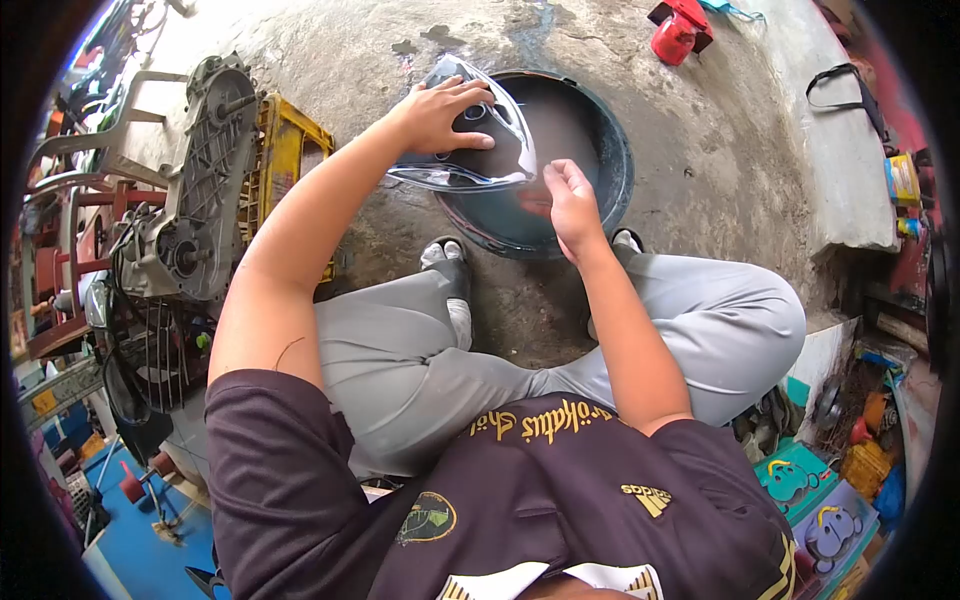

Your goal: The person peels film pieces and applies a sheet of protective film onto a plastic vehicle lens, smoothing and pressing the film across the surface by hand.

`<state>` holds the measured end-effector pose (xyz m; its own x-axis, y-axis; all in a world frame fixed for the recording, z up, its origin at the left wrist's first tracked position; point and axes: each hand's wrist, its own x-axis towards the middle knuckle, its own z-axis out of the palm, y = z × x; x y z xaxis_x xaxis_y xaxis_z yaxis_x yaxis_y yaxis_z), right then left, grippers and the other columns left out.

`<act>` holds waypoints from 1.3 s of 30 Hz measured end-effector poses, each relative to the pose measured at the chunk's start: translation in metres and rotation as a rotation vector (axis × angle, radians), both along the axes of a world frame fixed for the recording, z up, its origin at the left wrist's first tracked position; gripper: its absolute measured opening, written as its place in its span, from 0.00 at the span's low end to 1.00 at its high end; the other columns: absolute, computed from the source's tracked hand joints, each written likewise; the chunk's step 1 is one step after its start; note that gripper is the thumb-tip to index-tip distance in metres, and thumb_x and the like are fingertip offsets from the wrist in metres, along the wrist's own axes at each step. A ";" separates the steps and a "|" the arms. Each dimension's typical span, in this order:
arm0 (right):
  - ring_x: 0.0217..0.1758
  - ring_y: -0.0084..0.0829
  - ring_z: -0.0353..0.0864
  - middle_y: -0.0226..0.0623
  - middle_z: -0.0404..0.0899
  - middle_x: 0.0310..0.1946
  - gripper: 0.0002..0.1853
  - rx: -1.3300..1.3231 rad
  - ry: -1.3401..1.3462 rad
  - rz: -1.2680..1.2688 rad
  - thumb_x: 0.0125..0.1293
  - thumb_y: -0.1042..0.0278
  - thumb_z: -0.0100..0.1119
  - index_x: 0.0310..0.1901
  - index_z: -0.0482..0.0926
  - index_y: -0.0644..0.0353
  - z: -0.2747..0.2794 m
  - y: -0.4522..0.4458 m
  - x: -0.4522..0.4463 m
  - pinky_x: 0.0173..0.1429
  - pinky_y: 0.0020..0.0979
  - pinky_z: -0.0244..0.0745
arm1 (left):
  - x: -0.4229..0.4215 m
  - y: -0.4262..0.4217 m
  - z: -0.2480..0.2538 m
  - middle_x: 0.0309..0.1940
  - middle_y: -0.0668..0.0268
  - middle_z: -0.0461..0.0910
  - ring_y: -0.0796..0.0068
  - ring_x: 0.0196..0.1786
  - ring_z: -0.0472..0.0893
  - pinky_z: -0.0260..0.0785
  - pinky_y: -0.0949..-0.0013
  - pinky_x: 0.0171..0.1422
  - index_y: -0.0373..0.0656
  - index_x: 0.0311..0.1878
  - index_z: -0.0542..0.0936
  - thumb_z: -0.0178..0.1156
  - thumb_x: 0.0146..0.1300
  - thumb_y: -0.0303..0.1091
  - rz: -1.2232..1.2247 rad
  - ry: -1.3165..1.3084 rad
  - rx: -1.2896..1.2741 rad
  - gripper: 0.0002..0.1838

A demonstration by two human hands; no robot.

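Observation:
A dark round tub (622, 150) of murky water stands on the floor between my feet. Over its left side is a dark panel with a shiny silver-white rim (515, 125), tilted above the water. My left hand (447, 115) lies on top of this panel with its fingers spread. Above the tub, at the panel's right corner, my right hand (571, 205) has its fingers curled together; whatever they may hold is too small to make out. A reddish blur shows in the water beside that hand.
A metal engine casing (205, 180) and a yellow crate (285, 150) stand at left. A red object (680, 32) lies on the concrete floor beyond the tub. A concrete ledge (845, 190) runs along the right, with teal boxes (795, 480) at lower right.

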<state>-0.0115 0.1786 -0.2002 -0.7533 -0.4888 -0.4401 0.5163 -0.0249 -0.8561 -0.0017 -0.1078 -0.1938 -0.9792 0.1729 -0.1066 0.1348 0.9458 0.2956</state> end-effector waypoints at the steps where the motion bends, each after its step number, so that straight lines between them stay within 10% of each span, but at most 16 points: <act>1: 0.38 0.27 0.85 0.33 0.83 0.41 0.09 0.004 0.004 0.005 0.83 0.64 0.52 0.48 0.77 0.59 -0.002 -0.001 -0.002 0.46 0.31 0.83 | -0.001 0.003 0.005 0.83 0.70 0.63 0.48 0.84 0.61 0.55 0.20 0.76 0.62 0.73 0.72 0.58 0.62 0.80 0.010 -0.008 -0.014 0.44; 7: 0.35 0.26 0.83 0.32 0.82 0.28 0.11 0.447 0.584 -0.080 0.78 0.65 0.60 0.39 0.80 0.64 -0.003 0.003 -0.008 0.41 0.27 0.77 | -0.005 0.026 -0.009 0.84 0.70 0.62 0.52 0.86 0.57 0.38 0.21 0.83 0.74 0.81 0.67 0.58 0.62 0.78 0.072 0.121 -0.180 0.45; 15: 0.43 0.48 0.84 0.45 0.83 0.37 0.05 0.473 1.066 0.257 0.70 0.72 0.65 0.41 0.84 0.65 0.033 -0.001 0.003 0.49 0.43 0.78 | -0.016 0.011 -0.021 0.83 0.72 0.63 0.54 0.86 0.58 0.39 0.27 0.85 0.80 0.79 0.69 0.57 0.62 0.80 -0.021 0.176 -0.175 0.42; 39: 0.43 0.55 0.86 0.50 0.86 0.37 0.10 0.769 1.125 0.688 0.70 0.63 0.66 0.36 0.82 0.62 0.029 -0.028 -0.003 0.50 0.51 0.80 | -0.012 0.016 -0.031 0.81 0.76 0.68 0.62 0.83 0.64 0.44 0.28 0.82 0.82 0.74 0.74 0.58 0.69 0.66 0.050 0.297 -0.176 0.30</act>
